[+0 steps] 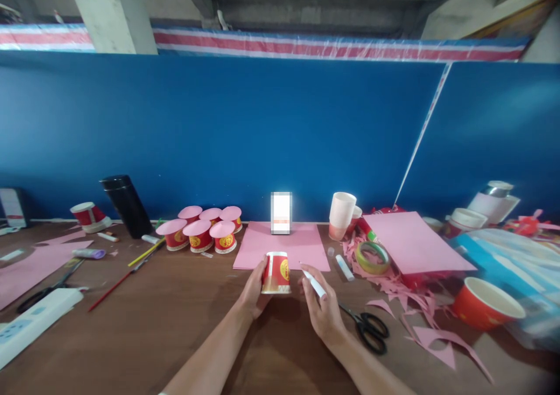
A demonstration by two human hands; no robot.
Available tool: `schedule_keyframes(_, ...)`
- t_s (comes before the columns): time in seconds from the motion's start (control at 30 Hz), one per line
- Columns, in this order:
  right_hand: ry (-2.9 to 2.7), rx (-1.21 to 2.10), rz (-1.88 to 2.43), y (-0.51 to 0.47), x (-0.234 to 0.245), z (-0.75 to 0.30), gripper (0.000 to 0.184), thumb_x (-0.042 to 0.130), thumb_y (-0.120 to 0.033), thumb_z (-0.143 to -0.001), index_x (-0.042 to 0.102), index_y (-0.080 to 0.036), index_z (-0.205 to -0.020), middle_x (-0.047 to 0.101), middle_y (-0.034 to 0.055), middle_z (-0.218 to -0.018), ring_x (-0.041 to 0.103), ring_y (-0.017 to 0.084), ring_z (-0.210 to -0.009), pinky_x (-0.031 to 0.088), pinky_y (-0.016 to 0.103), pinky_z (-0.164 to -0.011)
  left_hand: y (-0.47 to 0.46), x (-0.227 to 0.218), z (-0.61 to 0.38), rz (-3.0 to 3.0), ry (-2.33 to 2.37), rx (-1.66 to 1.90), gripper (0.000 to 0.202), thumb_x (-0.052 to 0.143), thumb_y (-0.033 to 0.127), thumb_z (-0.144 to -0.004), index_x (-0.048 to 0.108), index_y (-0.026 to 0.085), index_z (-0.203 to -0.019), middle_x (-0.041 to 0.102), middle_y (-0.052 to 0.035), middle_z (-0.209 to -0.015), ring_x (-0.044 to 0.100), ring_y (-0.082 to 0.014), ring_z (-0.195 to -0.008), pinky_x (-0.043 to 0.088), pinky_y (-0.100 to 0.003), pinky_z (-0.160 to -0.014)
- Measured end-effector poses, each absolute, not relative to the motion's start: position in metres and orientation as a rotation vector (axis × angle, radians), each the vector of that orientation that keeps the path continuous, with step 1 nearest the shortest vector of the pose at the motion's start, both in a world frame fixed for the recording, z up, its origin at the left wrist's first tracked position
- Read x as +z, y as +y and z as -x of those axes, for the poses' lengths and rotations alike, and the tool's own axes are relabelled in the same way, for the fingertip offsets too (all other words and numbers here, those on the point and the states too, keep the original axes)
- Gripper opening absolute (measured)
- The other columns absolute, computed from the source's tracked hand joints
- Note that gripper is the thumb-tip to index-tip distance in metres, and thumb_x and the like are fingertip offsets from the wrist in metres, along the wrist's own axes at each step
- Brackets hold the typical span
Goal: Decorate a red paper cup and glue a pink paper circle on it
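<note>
My left hand [254, 293] is curled around a red paper cup [275, 275], which I hold over the brown table [184, 336] in front of me, its wider rim downward, so I cannot see inside. My right hand [324, 312] is half closed, a slim white stick [315, 284] pinched between thumb and fingers just beside the cup; whether it is a pen or a glue tube I can't tell. Beyond my left hand stand six covered cups [200, 241], red with yellow marks, each topped by one pink paper disc [197, 227]. Further left, a black bottle [129, 207] has its lid on, hiding its contents, and near it another red-and-white cup [90, 216] rests tilted. To my right, a tall pale cup [342, 217] stands with its mouth up, and an orange-red cup [479, 310] tips its mouth toward me, showing a pale inner wall. I count two pairs of scissors, one near my right wrist [371, 331] and one at far left [44, 296], one tape roll [359, 259] lying among pink scraps [411, 293], and one white tube [345, 268] beside it.
</note>
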State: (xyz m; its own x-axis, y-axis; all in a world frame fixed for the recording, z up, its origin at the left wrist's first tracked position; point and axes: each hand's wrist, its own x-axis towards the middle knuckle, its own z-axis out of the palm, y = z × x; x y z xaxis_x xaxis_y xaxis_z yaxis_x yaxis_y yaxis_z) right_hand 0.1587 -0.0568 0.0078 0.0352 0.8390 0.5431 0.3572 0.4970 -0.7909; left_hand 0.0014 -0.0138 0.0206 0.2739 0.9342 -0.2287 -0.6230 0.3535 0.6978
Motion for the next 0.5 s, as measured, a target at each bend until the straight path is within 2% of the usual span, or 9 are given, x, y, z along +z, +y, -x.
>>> schedule_keyframes(0.17, -1.584, 0.444, 1.1, -0.0539, 0.005, -0.1588, 0.028, 0.044, -0.026, -0.089, 0.054, -0.018, -0.114, 0.062, 0.01, -0.108, 0.061, 0.021, -0.093, 0.051, 0.031, -0.081, -0.0132, 0.0185, -0.0017, -0.538, 0.674, 1.132, 0.034, 0.056, 0.043, -0.079, 0.061, 0.011, -0.091, 0.07, -0.0092, -0.08, 0.065, -0.0191, -0.068, 0.051, -0.03, -0.067)
schedule_keyframes(0.3, -1.621, 0.382, 1.097, -0.0512, 0.0032, -0.1574, 0.024, 0.044, -0.022, -0.088, 0.056, -0.018, -0.108, 0.062, 0.0095, -0.108, 0.059, 0.021, -0.1, 0.047, 0.032, -0.089, -0.0137, 0.0203, -0.0023, -0.543, 0.684, 1.143, 0.034, 0.057, 0.042, -0.078, 0.061, 0.011, -0.091, 0.069, -0.0082, -0.079, 0.065, -0.0188, -0.066, 0.051, -0.03, -0.066)
schedule_keyframes(0.5, -1.655, 0.308, 1.147, -0.0478, 0.0028, -0.1577, 0.023, 0.046, -0.023, -0.086, 0.057, -0.018, -0.106, 0.064, 0.0091, -0.104, 0.061, 0.02, -0.097, 0.049, 0.03, -0.085, -0.0124, 0.0157, -0.0024, -0.533, 0.669, 1.159, 0.032, 0.059, 0.041, -0.077, 0.061, 0.012, -0.09, 0.068, -0.0058, -0.076, 0.063, -0.0168, -0.065, 0.05, -0.028, -0.067)
